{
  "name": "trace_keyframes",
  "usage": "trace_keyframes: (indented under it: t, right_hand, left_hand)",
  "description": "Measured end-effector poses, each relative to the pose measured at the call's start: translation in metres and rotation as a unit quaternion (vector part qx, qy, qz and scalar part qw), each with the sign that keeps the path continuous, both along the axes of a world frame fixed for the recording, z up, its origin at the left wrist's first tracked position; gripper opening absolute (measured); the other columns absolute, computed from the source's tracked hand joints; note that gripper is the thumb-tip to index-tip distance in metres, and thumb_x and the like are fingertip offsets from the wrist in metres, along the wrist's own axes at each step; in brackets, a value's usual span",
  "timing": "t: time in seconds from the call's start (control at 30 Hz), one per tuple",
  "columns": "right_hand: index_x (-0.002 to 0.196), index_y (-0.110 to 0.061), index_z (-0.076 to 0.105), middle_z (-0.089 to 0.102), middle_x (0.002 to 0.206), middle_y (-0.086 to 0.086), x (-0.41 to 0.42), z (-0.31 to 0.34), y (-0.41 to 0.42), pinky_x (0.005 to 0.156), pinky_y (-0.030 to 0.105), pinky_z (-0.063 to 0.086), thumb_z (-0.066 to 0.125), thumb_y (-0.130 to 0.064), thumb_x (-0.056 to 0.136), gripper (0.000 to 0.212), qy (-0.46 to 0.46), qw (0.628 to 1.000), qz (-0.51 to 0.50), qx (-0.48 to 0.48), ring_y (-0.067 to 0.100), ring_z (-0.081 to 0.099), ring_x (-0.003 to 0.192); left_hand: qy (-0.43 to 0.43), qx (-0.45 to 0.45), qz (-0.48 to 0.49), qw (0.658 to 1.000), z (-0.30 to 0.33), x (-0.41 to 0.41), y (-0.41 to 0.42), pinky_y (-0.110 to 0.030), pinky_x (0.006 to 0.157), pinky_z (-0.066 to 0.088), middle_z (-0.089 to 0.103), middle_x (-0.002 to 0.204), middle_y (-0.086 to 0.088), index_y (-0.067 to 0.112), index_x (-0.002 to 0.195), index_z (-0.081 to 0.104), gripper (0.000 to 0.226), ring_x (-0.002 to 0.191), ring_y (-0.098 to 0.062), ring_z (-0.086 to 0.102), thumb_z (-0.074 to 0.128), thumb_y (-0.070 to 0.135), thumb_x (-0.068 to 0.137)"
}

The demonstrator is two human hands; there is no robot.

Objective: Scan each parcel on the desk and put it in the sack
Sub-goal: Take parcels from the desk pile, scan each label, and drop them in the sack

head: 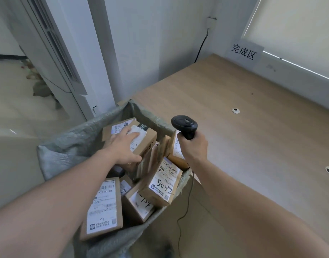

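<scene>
Your left hand (125, 146) lies on the top parcel (134, 144) inside the sack (67, 146), its grip spread flat with the thumb down the near side. The parcel sits left of the bench (252, 118). Your right hand (194, 146), nearer the bench, has its grip closed around the scanner (185, 125).

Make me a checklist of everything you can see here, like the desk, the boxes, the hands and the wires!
Surface: wooden desk, no parcels seen on it.
Job's things: grey sack holds several cardboard parcels; top parcel under the left hand; black scanner held upright.
Clutter: two round grommets in the desk.
Hands: left hand lies on the top parcel; right hand grips the scanner.
Cables: scanner cable hangs down; black wall cable.
Surroundings: paper sign, window blind, white wall.
</scene>
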State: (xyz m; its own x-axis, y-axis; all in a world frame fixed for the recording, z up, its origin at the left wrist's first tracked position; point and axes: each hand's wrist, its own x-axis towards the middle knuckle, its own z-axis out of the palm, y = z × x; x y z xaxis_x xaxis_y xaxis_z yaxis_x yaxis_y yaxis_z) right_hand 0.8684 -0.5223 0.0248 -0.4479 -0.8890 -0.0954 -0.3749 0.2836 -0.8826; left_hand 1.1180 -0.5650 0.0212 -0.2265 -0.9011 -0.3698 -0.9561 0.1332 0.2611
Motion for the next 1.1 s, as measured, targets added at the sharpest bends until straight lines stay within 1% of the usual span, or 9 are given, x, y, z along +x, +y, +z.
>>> trace_keyframes:
  t: [0.17, 0.23, 0.37, 0.43, 0.5, 0.57, 0.67, 0.77, 1.1]
  right_hand:
    - [0.088, -0.025, 0.067, 0.062, 0.071, -0.009, 0.015, -0.004, -0.005, 0.060, 0.027, 0.039, 0.072, -0.029, 0.089, 0.006, 0.008, 1.000, -0.017, -0.001, 0.011, 0.056, 0.067]
    - [0.092, -0.024, 0.069, 0.065, 0.074, -0.008, 0.022, -0.004, -0.006, 0.062, 0.029, 0.041, 0.071, -0.032, 0.090, 0.009, 0.005, 1.000, -0.023, 0.007, 0.012, 0.058, 0.069]
    - [0.088, -0.024, 0.069, 0.070, 0.076, -0.002, 0.034, -0.004, -0.006, 0.065, 0.034, 0.049, 0.069, -0.035, 0.088, 0.011, 0.010, 0.999, -0.033, 0.011, 0.021, 0.066, 0.074]
    - [0.088, -0.022, 0.069, 0.071, 0.076, 0.000, 0.038, -0.002, -0.005, 0.065, 0.037, 0.051, 0.069, -0.033, 0.090, 0.011, 0.018, 0.999, -0.037, 0.014, 0.022, 0.067, 0.073]
    - [0.089, -0.020, 0.069, 0.072, 0.080, 0.002, 0.041, -0.002, -0.004, 0.066, 0.039, 0.054, 0.068, -0.034, 0.090, 0.013, 0.030, 0.999, -0.038, 0.022, 0.022, 0.067, 0.074]
    - [0.090, -0.019, 0.069, 0.072, 0.086, 0.005, 0.044, -0.002, -0.003, 0.068, 0.039, 0.056, 0.067, -0.036, 0.089, 0.017, 0.032, 0.998, -0.041, 0.028, 0.022, 0.068, 0.074]
    - [0.092, -0.017, 0.070, 0.073, 0.086, 0.008, 0.048, 0.001, 0.001, 0.068, 0.038, 0.056, 0.068, -0.035, 0.091, 0.019, 0.021, 0.999, -0.039, 0.022, 0.022, 0.067, 0.073]
    - [0.093, -0.019, 0.071, 0.072, 0.081, 0.004, 0.051, 0.004, 0.006, 0.068, 0.036, 0.053, 0.069, -0.037, 0.093, 0.018, 0.014, 0.999, -0.031, 0.012, 0.020, 0.066, 0.073]
    - [0.090, -0.019, 0.070, 0.070, 0.075, 0.002, 0.043, 0.025, 0.029, 0.062, 0.034, 0.049, 0.070, -0.032, 0.093, 0.014, 0.004, 1.000, -0.010, -0.015, 0.016, 0.062, 0.067]
  left_hand:
    - [-0.022, 0.033, -0.061, 0.997, -0.007, 0.023, -0.008, -0.057, 0.115, 0.036, -0.007, 0.167, 0.015, 0.057, 0.157, 0.013, 0.118, 0.148, -0.041, 0.023, 0.080, 0.058, 0.060]
    - [-0.030, 0.051, -0.093, 0.994, -0.013, 0.030, -0.010, -0.058, 0.114, 0.038, -0.011, 0.166, 0.016, 0.060, 0.156, 0.010, 0.120, 0.148, -0.042, 0.023, 0.080, 0.055, 0.058]
    - [-0.041, 0.054, -0.092, 0.993, -0.025, 0.042, -0.008, -0.060, 0.113, 0.038, -0.014, 0.164, 0.015, 0.061, 0.156, 0.007, 0.119, 0.147, -0.042, 0.021, 0.081, 0.052, 0.063]
    - [-0.052, 0.034, -0.092, 0.994, -0.029, 0.043, -0.010, -0.063, 0.118, 0.030, -0.013, 0.167, 0.010, 0.057, 0.158, 0.005, 0.119, 0.149, -0.043, 0.018, 0.082, 0.054, 0.067]
    - [-0.055, 0.010, -0.105, 0.993, -0.031, 0.041, -0.011, -0.065, 0.123, 0.014, -0.009, 0.169, 0.003, 0.050, 0.161, 0.006, 0.115, 0.155, -0.041, 0.009, 0.080, 0.060, 0.072]
    - [-0.052, -0.002, -0.121, 0.991, -0.030, 0.036, -0.011, -0.060, 0.126, 0.009, -0.001, 0.171, -0.002, 0.045, 0.163, 0.009, 0.104, 0.157, -0.038, 0.004, 0.072, 0.060, 0.083]
    - [-0.064, -0.031, -0.135, 0.988, -0.026, 0.028, -0.011, -0.051, 0.126, 0.018, 0.018, 0.170, -0.004, 0.032, 0.164, 0.020, 0.082, 0.155, -0.034, 0.018, 0.063, 0.050, 0.096]
    - [-0.074, -0.055, -0.151, 0.984, -0.020, 0.019, -0.009, -0.046, 0.122, 0.028, 0.031, 0.165, -0.004, 0.025, 0.160, 0.034, 0.068, 0.149, -0.029, 0.032, 0.060, 0.042, 0.099]
    - [-0.073, -0.061, -0.113, 0.989, 0.008, -0.006, 0.016, -0.048, 0.116, 0.041, 0.041, 0.160, 0.000, 0.025, 0.157, 0.040, 0.061, 0.142, -0.028, 0.044, 0.057, 0.040, 0.101]
